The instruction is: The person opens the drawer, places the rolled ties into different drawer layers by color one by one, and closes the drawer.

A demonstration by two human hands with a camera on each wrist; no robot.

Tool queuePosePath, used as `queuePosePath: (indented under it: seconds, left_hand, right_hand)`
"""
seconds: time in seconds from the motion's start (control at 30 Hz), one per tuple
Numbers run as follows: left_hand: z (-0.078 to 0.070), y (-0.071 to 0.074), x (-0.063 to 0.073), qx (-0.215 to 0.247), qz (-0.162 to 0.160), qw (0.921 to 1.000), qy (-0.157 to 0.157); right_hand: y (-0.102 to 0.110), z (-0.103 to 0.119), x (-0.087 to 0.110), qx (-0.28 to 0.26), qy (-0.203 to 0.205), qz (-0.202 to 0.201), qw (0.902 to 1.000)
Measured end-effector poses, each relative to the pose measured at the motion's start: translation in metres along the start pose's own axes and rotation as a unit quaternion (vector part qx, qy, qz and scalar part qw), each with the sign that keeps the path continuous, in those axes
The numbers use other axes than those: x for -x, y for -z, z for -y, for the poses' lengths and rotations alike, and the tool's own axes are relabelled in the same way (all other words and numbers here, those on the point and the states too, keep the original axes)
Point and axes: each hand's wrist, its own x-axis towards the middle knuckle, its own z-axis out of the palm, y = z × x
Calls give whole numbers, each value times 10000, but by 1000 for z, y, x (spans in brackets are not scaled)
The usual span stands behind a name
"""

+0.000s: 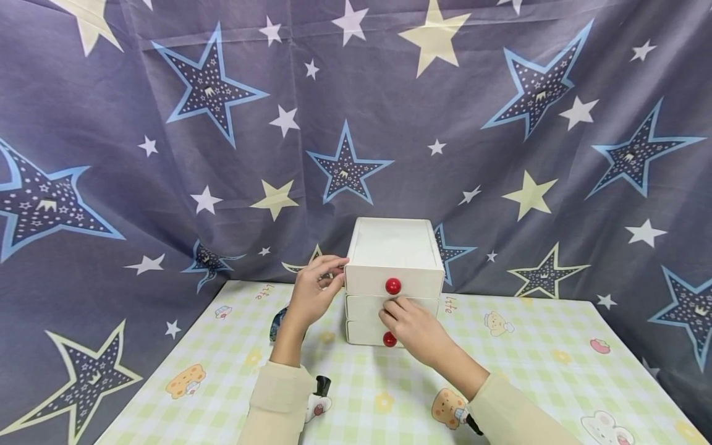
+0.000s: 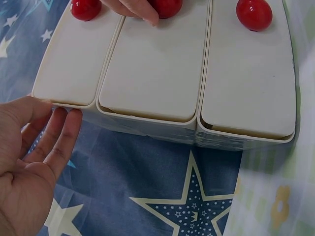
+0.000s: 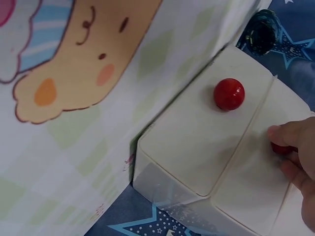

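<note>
A small white three-drawer box [image 1: 395,244] stands on the table with its fronts toward me. Its top drawer has a red knob [image 1: 393,285], and the bottom drawer has a matching knob [image 1: 389,339]. My right hand [image 1: 416,329] pinches the middle drawer's red knob [image 3: 279,148] between thumb and fingers, hiding part of it. At the box's upper left edge, my left hand [image 1: 316,292] touches the side by the top drawer with its fingertips [image 2: 74,115]. All three drawers sit pushed in, their fronts nearly level with the frame.
A dark, shiny patterned object [image 1: 277,324] stands left of the box, partly behind my left forearm. The table wears a green-and-white checked cloth [image 1: 534,364] with cartoon prints. Close behind the box hangs a dark star-patterned curtain [image 1: 356,93].
</note>
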Motion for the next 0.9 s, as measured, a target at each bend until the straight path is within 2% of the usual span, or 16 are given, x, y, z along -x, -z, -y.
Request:
queuePosePath:
  seconds: [0.3,0.47,0.63,0.9]
  left_hand:
    - [-1,-1,0,19,-78,9999,-84]
    - [-1,0,0,-40,-46,10000,-26]
    - [-1,0,0,-36,-22,10000,7]
    - [-3,-1,-1,46,-38,9999,112]
  right_hand:
    - [9,-5,2,-504,-59,-180,9985]
    - [15,-9,4,-705,-203,-310,9968]
    - [25,-13,9,-1206,-464,-696,9892]
    - [39,-27,12,-1557,-813,-1355,9751]
